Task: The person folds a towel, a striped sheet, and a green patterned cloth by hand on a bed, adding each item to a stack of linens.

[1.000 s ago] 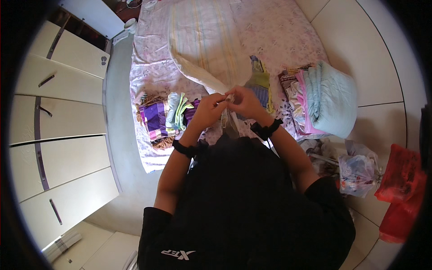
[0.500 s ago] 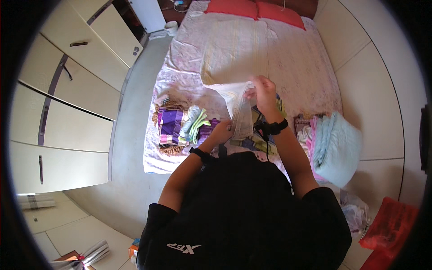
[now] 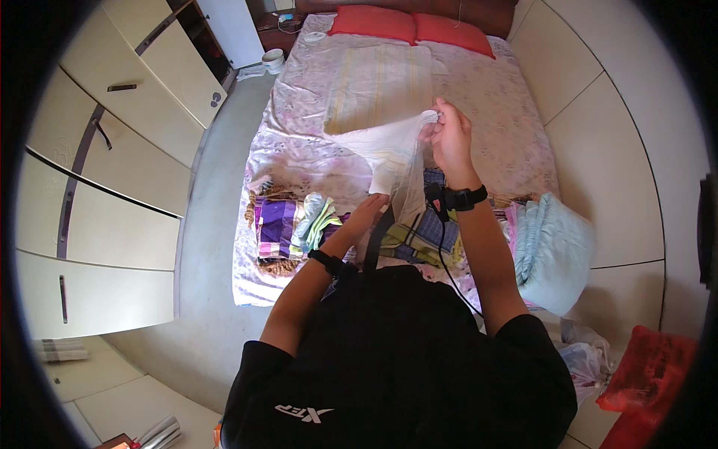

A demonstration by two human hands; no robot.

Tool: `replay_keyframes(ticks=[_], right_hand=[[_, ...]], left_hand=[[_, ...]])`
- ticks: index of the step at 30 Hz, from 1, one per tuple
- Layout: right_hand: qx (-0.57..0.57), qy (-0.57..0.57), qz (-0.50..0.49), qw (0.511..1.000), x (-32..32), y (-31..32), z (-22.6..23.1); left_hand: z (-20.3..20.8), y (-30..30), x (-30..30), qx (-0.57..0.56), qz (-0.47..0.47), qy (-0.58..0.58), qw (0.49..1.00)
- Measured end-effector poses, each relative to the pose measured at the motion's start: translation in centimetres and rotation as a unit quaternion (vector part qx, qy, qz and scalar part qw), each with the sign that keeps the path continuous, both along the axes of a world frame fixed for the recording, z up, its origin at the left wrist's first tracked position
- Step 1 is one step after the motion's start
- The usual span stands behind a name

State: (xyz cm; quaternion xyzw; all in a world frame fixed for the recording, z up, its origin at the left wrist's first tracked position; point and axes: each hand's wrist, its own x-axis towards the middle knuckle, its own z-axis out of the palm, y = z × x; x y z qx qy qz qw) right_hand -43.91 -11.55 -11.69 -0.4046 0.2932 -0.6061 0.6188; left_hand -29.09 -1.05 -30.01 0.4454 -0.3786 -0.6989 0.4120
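the striped cloth [image 3: 385,78] lies along the bed [image 3: 493,127], near end lifted. the right hand [image 3: 452,138] grips its raised edge between thumb and fingers. the left hand [image 3: 364,219] is at its lower edge; whether it grips cannot be told. the quilt [image 3: 557,251] sits at right. the shirt [image 3: 419,359] bears white lettering [image 3: 303,413]; the red bag [image 3: 647,370] bears dark print.

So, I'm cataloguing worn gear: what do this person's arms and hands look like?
Short black sleeves; black left wristband and right wristband, a thin black cable trailing beside the right one. The left hand and right hand are ungloved.
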Motion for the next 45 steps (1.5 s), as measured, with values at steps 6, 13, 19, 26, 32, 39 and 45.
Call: replay_keyframes(ticks=[6,13,19,26,32,39,45], right_hand=[[0.008,-0.031,-0.019,0.999,0.5,-0.2,1.8],[-0.044,-0.043,-0.009,0.998,1.3,-2.5,6.3],[-0.082,0.047,-0.108,0.990,-0.1,-3.4,7.4],[-0.063,0.607,-0.216,0.762,-13.3,0.1,-22.3],[0.201,0.627,0.250,0.710,-19.4,25.6,-43.8],[-0.128,0.730,0.388,0.547,-16.2,8.6,-39.7],[-0.248,0.485,-0.199,0.814,-12.9,-21.5,8.3]], left_hand=[[2.7,-1.3,-2.1,-0.146,0.010,-0.196,0.970],[4.1,-5.8,-1.8,-0.232,0.025,-0.333,0.914],[2.3,-8.1,-0.7,0.025,-0.101,-0.112,0.988],[-13.5,-0.6,3.7,-0.214,-0.252,-0.476,0.815],[-23.5,15.9,5.1,-0.032,-0.363,-0.463,0.808],[-24.6,1.4,8.8,-0.193,-0.383,-0.589,0.685],[29.7,-32.2,11.3,-0.616,0.180,-0.640,0.423]])
